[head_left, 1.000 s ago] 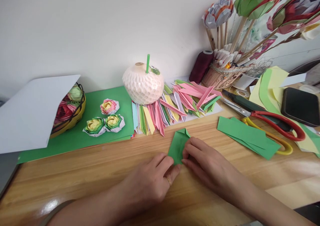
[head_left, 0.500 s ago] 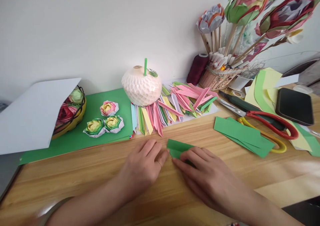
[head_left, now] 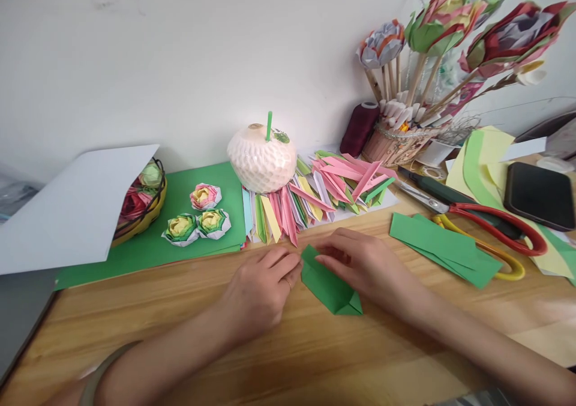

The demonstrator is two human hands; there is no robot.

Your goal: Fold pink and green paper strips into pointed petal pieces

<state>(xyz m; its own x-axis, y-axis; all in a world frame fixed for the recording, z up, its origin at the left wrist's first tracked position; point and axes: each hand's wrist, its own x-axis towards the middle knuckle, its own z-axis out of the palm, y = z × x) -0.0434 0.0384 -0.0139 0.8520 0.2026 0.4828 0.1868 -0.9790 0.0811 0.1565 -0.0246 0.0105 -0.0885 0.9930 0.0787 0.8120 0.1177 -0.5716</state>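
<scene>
A green paper strip (head_left: 327, 281) lies aslant on the wooden tabletop between my hands, with a corner folded in at its near end. My left hand (head_left: 264, 283) is closed at the strip's far left edge, fingertips pinching it against the table. My right hand (head_left: 371, 265) curls over the opposite edge, thumb and fingers gripping the paper there; part of that edge is hidden beneath it. Several cut green strips (head_left: 432, 241) are stacked to the right, partly over the yellow handle of a pair of scissors (head_left: 490, 208).
Folded coloured paper pieces (head_left: 324, 184) lie along the back beside a white textured ball-shaped container (head_left: 263, 157) with a green straw. Three paper flowers (head_left: 204, 196) rest on green sheets at left. A phone (head_left: 540, 196), a thread spool (head_left: 360, 129) and a flower-filled pot (head_left: 398, 142) stand right.
The green strip has turned so its folded end points toward me. My right hand has moved up to its far edge, uncovering the paper; my left hand stays near the left edge.
</scene>
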